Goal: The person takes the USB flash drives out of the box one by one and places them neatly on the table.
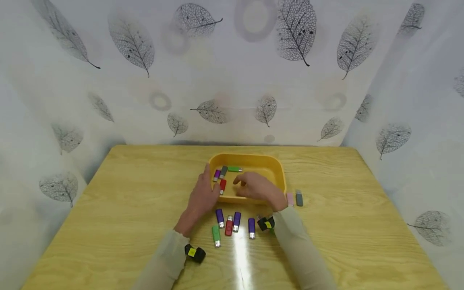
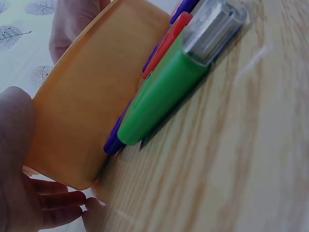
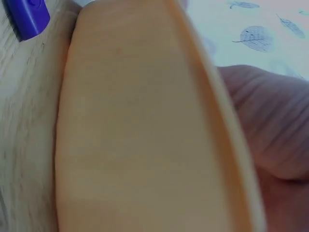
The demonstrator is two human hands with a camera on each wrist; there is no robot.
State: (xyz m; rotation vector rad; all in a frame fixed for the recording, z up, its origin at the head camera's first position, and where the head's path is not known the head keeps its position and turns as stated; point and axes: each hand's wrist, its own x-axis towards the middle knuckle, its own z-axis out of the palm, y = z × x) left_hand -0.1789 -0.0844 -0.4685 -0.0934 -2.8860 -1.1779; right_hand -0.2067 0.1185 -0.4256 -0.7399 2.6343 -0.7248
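A yellow plastic tray (image 1: pixel 266 161) stands on the table with several USB flash drives inside. My left hand (image 1: pixel 204 195) holds its left end, the thumb at the front corner by a red flash drive (image 1: pixel 222 186). The left wrist view shows the left fingers (image 2: pixel 60 200) low beside the tray's wall. Over the front rim reaches my right hand (image 1: pixel 255 186), its fingers loosely bent above the tray floor, nothing visible in them. Also inside, toward the left, are a purple flash drive (image 1: pixel 216 175), a grey one (image 1: pixel 223 172) and a green one (image 1: pixel 235 169).
In front of the tray lie several flash drives, among them a green one (image 1: pixel 216 235), a red one (image 1: pixel 229 226) and a purple one (image 1: pixel 251 228). Right of the tray are a pink one (image 1: pixel 290 199) and a grey one (image 1: pixel 299 198). Leaf-patterned cloth (image 1: pixel 232 80) hangs behind the table.
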